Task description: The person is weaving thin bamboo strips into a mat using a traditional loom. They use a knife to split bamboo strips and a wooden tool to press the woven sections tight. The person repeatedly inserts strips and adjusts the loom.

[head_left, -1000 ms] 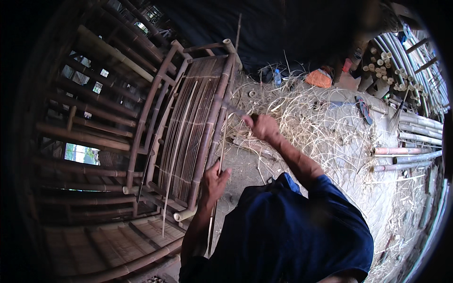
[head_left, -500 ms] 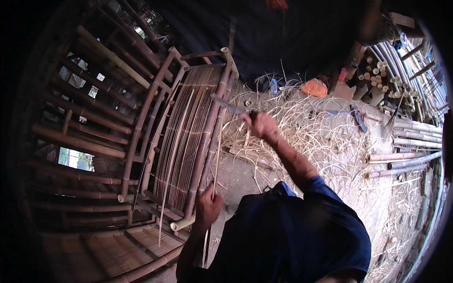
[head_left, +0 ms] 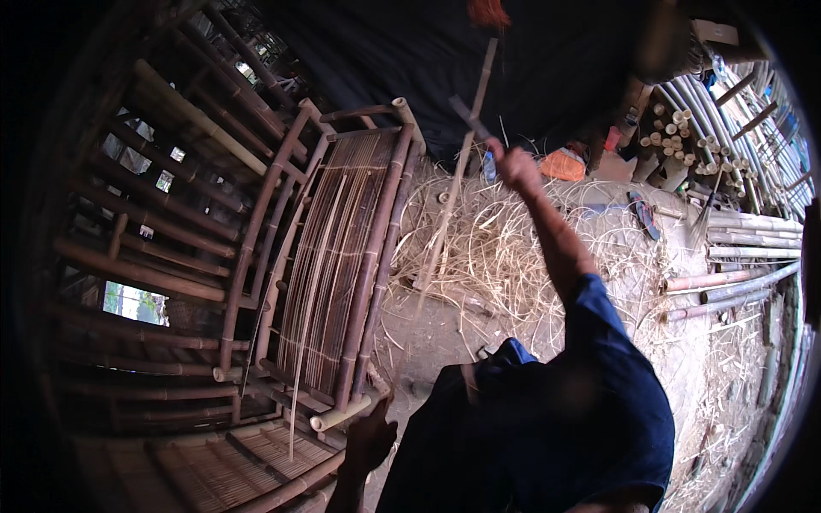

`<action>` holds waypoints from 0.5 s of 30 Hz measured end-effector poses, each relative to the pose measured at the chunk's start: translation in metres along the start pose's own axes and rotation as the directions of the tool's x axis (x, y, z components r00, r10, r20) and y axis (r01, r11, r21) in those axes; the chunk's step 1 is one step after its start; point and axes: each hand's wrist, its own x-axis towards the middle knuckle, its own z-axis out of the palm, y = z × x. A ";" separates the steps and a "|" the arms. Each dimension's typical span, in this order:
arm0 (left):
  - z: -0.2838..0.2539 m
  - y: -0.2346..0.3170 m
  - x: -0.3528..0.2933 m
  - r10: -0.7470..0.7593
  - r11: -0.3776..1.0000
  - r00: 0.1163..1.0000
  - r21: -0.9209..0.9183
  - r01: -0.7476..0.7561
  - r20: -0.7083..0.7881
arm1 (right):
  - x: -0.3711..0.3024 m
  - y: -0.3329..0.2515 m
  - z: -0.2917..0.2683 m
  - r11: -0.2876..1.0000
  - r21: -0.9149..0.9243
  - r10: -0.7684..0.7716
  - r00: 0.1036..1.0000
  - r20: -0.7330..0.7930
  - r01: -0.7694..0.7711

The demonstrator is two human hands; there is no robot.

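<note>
My right hand (head_left: 518, 171) is raised ahead, closed around a knife. The knife's blade (head_left: 466, 114) points forward and left, and it crosses a long thin bamboo strip (head_left: 453, 205). Whether the blade touches the strip I cannot tell. Down at the near left, my left hand (head_left: 371, 434) is dark and closed at the strip's lower end, which is blurred. The strip slants up and away from that hand, past the knife. Left of both hands lies a brown bamboo bench frame (head_left: 368, 265) with a slatted surface (head_left: 333, 239).
Pale shavings (head_left: 487, 248) cover the ground ahead and to the right. A slatted bamboo panel (head_left: 214, 466) is at the lower left. Bamboo poles (head_left: 735, 286) lie at the right. A sandal (head_left: 644, 214), an orange bag (head_left: 564, 164) and dark cloth (head_left: 376, 60) are farther off.
My right hand with the knife has moved forward and right, away from the bench frame. My left hand has dropped nearer to me. The strip now slants forward and right beyond the frame.
</note>
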 end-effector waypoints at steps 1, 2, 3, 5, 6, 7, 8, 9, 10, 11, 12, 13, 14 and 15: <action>0.014 -0.027 -0.018 0.147 0.989 0.984 0.012 -0.147 -0.097 | 0.013 0.019 0.004 0.947 0.294 -0.160 0.983 0.090 0.127; 0.019 -0.037 -0.019 0.221 0.974 0.966 -0.017 -0.225 -0.134 | 0.003 0.013 -0.006 0.797 0.604 -0.178 0.942 0.284 -0.031; 0.025 -0.048 -0.022 0.288 0.953 0.942 -0.043 -0.299 -0.174 | -0.008 0.003 -0.017 0.500 0.800 -0.195 0.856 0.478 -0.332; 0.035 -0.077 -0.019 0.375 0.919 0.922 0.172 -0.355 -0.100 | -0.034 -0.018 -0.026 0.206 0.780 -0.230 0.746 0.625 -0.590; 0.033 -0.079 -0.020 0.429 0.886 0.899 0.231 -0.401 -0.087 | -0.051 -0.021 -0.023 0.172 0.793 -0.250 0.753 0.609 -0.584; 0.023 -0.084 -0.016 0.280 0.957 0.958 -0.096 -0.274 0.057 | -0.063 -0.020 -0.010 0.230 0.793 -0.204 0.769 0.606 -0.564; 0.010 -0.086 -0.009 0.125 0.933 0.970 -0.357 -0.043 0.210 | -0.073 -0.012 0.003 0.284 0.793 -0.142 0.794 0.591 -0.539; 0.007 -0.083 -0.001 0.135 0.976 0.987 -0.183 -0.116 0.092 | -0.092 -0.017 0.013 0.310 0.780 -0.155 0.780 0.606 -0.544; -0.001 -0.074 0.017 0.168 0.986 0.985 0.004 -0.168 -0.031 | -0.112 -0.027 0.021 0.339 0.770 -0.174 0.768 0.616 -0.541; -0.001 -0.071 0.045 0.162 0.983 0.983 -0.071 -0.168 -0.084 | -0.135 -0.038 0.032 0.327 0.770 -0.137 0.779 0.612 -0.547; -0.002 -0.063 0.075 0.147 0.975 0.981 -0.146 -0.165 -0.129 | -0.163 -0.051 0.040 0.315 0.765 -0.096 0.783 0.614 -0.561; 0.001 -0.047 0.104 0.183 0.947 0.959 -0.225 -0.231 -0.216 | -0.186 -0.060 0.043 0.355 0.740 -0.121 0.757 0.642 -0.571; 0.007 -0.020 0.136 0.219 0.906 0.930 -0.293 -0.306 -0.294 | -0.206 -0.067 0.044 0.392 0.714 -0.130 0.733 0.668 -0.581; 0.019 -0.012 0.159 0.249 0.804 0.928 -0.474 -0.358 -0.279 | -0.227 -0.083 0.040 0.362 0.729 -0.180 0.724 0.666 -0.581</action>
